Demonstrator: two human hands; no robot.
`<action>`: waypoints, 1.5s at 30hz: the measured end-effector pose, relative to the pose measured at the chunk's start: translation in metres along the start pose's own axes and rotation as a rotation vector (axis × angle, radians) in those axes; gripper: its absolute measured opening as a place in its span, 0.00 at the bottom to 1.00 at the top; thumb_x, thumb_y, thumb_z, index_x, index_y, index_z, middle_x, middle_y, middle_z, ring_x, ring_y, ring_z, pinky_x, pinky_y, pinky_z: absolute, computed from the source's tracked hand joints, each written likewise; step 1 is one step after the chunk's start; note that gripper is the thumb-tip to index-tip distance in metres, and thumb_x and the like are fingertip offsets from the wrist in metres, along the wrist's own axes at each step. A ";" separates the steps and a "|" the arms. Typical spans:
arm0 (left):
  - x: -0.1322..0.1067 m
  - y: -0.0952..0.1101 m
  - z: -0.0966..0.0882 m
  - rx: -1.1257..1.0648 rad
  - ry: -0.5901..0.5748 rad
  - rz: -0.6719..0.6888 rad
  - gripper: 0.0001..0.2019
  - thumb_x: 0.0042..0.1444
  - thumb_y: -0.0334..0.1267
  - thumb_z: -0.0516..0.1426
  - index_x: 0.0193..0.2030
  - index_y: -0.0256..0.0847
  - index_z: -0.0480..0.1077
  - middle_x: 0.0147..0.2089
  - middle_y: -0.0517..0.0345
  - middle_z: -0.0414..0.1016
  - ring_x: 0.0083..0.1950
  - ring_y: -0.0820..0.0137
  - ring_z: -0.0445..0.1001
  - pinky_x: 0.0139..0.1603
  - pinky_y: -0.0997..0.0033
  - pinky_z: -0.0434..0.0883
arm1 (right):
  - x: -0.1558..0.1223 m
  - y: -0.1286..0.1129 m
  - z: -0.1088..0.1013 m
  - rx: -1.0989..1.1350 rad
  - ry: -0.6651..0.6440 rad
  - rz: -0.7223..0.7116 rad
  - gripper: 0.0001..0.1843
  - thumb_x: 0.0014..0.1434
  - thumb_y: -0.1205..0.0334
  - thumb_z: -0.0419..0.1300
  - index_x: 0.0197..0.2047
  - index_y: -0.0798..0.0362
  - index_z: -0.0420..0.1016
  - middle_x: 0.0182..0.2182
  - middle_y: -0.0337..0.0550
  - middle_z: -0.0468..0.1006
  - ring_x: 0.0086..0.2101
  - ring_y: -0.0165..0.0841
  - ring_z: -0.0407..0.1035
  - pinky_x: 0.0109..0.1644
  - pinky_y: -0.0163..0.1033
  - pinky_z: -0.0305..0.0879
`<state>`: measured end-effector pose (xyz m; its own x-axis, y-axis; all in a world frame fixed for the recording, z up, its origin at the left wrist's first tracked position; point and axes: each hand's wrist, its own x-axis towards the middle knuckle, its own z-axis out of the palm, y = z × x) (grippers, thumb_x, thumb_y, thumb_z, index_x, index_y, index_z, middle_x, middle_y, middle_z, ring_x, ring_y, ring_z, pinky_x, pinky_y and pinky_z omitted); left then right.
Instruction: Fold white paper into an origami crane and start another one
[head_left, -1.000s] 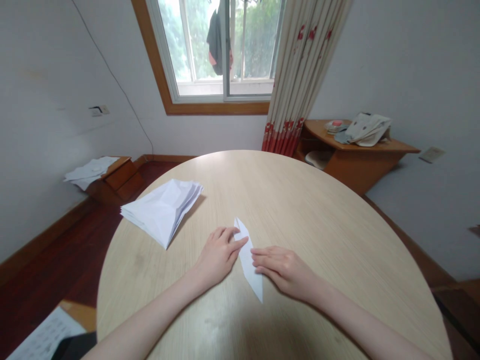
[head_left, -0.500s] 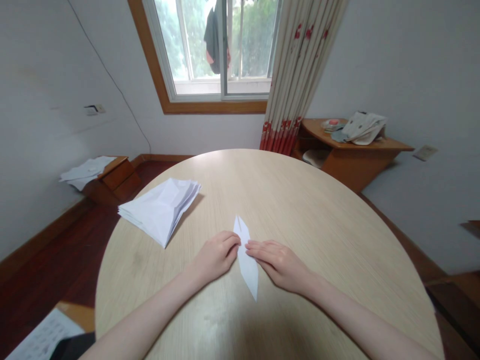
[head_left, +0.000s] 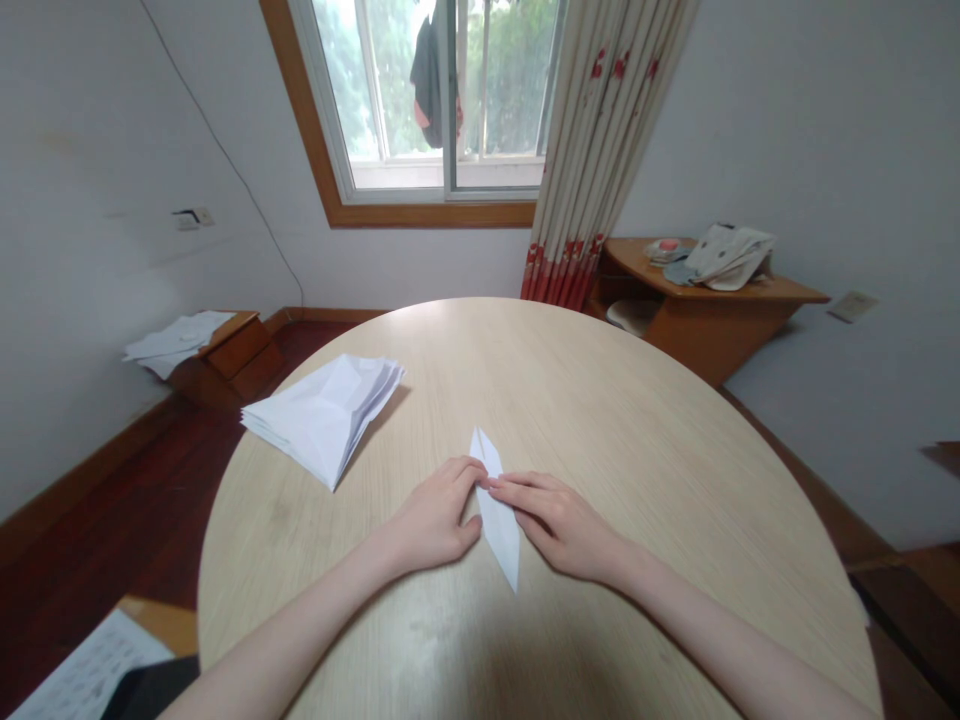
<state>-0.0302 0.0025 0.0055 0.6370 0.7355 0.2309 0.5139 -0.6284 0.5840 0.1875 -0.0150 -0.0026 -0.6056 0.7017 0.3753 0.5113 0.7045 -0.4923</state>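
Touching a slim, pointed, folded white paper [head_left: 501, 535] on the round beige worktop [head_left: 660, 450].
Left hand [head_left: 442, 515] and right hand [head_left: 564, 522] rested bent fingers [head_left: 523, 490] there; whether they gripped was unclear.

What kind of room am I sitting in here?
Probably a room in a home: there's a patterned curtain beside the window, and a small wooden drawer unit by the wall.
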 end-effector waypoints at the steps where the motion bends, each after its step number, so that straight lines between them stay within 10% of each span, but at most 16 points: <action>1: 0.000 0.000 -0.001 0.004 -0.006 0.005 0.17 0.49 0.28 0.54 0.48 0.40 0.63 0.52 0.50 0.67 0.54 0.61 0.66 0.58 0.58 0.66 | 0.000 0.000 0.000 0.001 -0.003 -0.001 0.23 0.63 0.71 0.49 0.60 0.49 0.68 0.53 0.47 0.75 0.54 0.36 0.68 0.55 0.48 0.68; 20: 0.002 -0.003 0.005 0.348 0.011 0.152 0.07 0.64 0.32 0.49 0.43 0.39 0.68 0.45 0.50 0.73 0.47 0.62 0.70 0.48 0.60 0.69 | -0.002 0.005 0.000 -0.073 -0.009 -0.002 0.14 0.63 0.69 0.52 0.49 0.51 0.74 0.50 0.49 0.78 0.51 0.37 0.71 0.54 0.47 0.69; 45: 0.003 0.003 0.022 0.085 0.161 -0.067 0.08 0.63 0.33 0.53 0.33 0.38 0.71 0.44 0.52 0.71 0.47 0.63 0.68 0.48 0.60 0.69 | 0.002 0.002 0.010 0.028 0.141 0.129 0.10 0.66 0.65 0.50 0.35 0.52 0.71 0.39 0.49 0.75 0.42 0.38 0.70 0.46 0.45 0.70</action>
<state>-0.0146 -0.0024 -0.0091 0.5026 0.8033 0.3195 0.6033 -0.5906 0.5360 0.1811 -0.0137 -0.0109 -0.4435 0.7956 0.4127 0.5609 0.6056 -0.5645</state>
